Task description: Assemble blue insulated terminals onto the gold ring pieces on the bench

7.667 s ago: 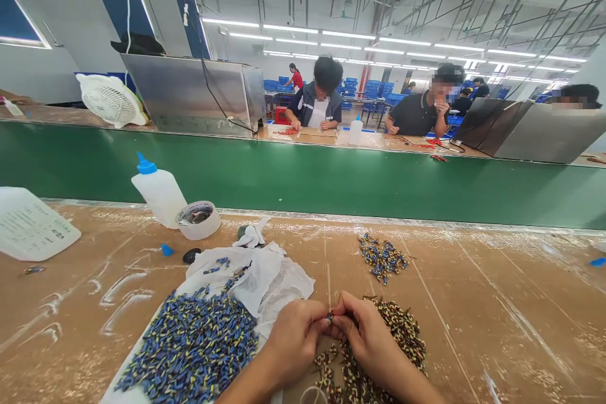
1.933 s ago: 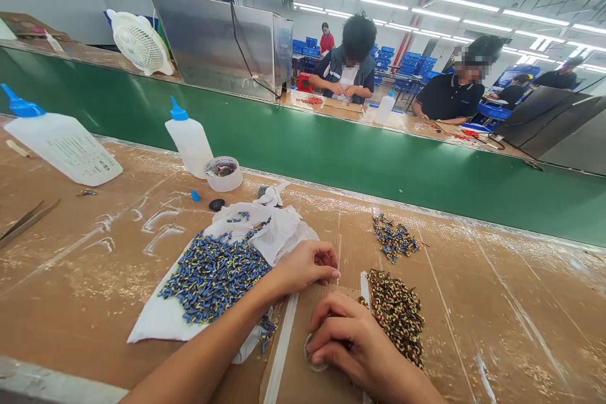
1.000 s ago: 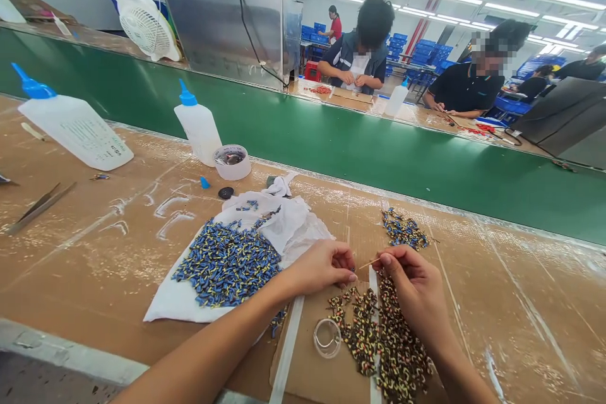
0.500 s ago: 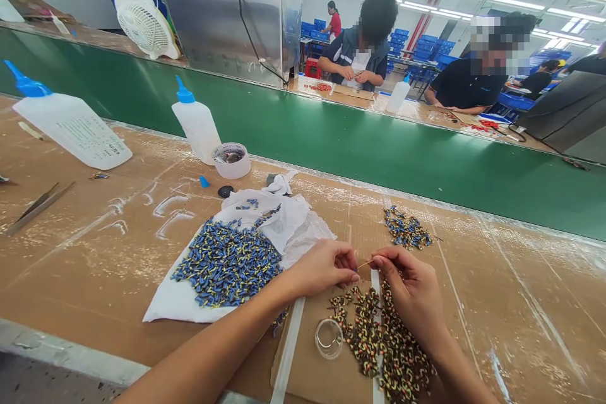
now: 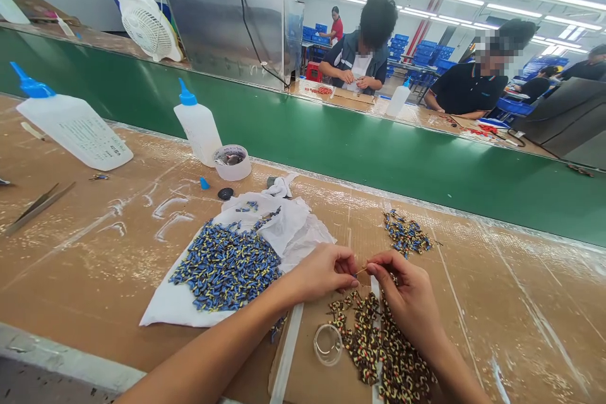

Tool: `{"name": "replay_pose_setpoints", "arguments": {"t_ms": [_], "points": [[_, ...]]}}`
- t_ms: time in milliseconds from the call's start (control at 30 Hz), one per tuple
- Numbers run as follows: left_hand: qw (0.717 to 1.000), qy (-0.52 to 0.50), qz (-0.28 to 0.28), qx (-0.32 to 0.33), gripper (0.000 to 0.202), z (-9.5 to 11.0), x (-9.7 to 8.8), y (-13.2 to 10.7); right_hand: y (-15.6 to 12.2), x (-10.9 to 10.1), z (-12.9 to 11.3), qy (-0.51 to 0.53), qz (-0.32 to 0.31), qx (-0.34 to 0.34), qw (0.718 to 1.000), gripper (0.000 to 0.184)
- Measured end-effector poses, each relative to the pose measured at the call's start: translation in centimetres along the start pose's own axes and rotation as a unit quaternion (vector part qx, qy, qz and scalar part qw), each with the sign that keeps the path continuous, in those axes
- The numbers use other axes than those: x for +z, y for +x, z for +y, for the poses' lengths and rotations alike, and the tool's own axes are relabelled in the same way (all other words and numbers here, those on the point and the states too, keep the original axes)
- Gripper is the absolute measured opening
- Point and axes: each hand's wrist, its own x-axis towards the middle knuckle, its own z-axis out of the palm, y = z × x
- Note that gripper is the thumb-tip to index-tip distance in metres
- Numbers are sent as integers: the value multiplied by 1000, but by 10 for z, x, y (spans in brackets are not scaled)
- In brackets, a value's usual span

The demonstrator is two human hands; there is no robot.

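My right hand [image 5: 407, 287] pinches a thin wooden stick [image 5: 362, 270] that looks like a toothpick, its end pointing at my left fingers. My left hand [image 5: 326, 271] is closed in a pinch around something too small to name. Below both hands lies a heap of small brown, yellow and red pieces [image 5: 367, 334], partly behind my right wrist. To the left, blue and yellow pieces [image 5: 227, 265] are piled on a white cloth [image 5: 165, 303]. A smaller group of mixed blue, yellow and dark pieces [image 5: 407, 232] sits beyond my right hand. Beside the brown heap stands a clear round cup [image 5: 327, 344].
Two white bottles with blue nozzles, one tilted [image 5: 78, 129] and one upright [image 5: 199, 132], stand at the back left near a tape roll [image 5: 231, 163]. Tweezers [image 5: 40, 207] lie far left. A green conveyor belt [image 5: 322, 132] runs behind; people work across it.
The fingers of my right hand have shifted slightly left, bringing the stick closer to my left fingertips. The piles look the same, and the camera view has moved a little.
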Motion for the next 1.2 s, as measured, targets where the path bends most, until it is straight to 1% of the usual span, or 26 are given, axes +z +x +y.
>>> {"name": "replay_pose_setpoints", "arguments": {"t_ms": [133, 267, 367, 467, 567, 633, 700, 767, 800, 867, 967, 1033, 1100, 1133, 1200], "points": [[1000, -1, -3, -9, 5, 3, -1, -1, 0, 0, 1, -13, -12, -18, 1000, 17], [1000, 18, 1, 2, 4, 4, -2, -3, -2, 4, 2, -15, -15, -37, 999, 15], [999, 32, 7, 5, 5, 2, -3, -3, -2, 7, 3, 1, -20, -35, 999, 16], [1000, 23, 11, 7, 6, 1, -3, -3, -2, 2, 5, 41, -9, -12, 999, 15], [1000, 9, 4, 3, 5, 1, -3, -3, -2, -10, 3, 126, 8, 8, 992, 13], [1000, 12, 1, 5, 5, 1, -3, -3, -4, -17, -4, 173, -25, -7, 985, 11], [1000, 18, 6, 12, 5, 2, -4, -3, -6, -18, -13, 191, -106, -40, 975, 11], [1000, 16, 11, 13, 6, 3, -5, -2, -10, -10, -21, 188, -190, -73, 961, 11], [1000, 13, 14, 11, 5, 3, -5, -2, -12, -4, -23, 180, -222, -86, 955, 12], [1000, 8, 18, 4, 5, 4, -6, -1, -16, 10, -25, 150, -258, -106, 948, 11], [1000, 9, 24, 1, 7, 5, -7, 0, -21, 25, -24, 106, -278, -119, 947, 13], [1000, 13, 27, 4, 6, 6, -7, 0, -21, 24, -25, 106, -274, -125, 948, 14], [999, 15, 30, 8, 5, 6, -7, 0, -16, 13, -24, 112, -240, -109, 958, 19], [999, 13, 30, 9, 4, 6, -7, 0, -12, 5, -21, 103, -207, -87, 969, 21], [1000, 3, 25, 2, 4, 6, -7, 0, -1, -14, -11, 46, -119, -35, 991, 16]]}}
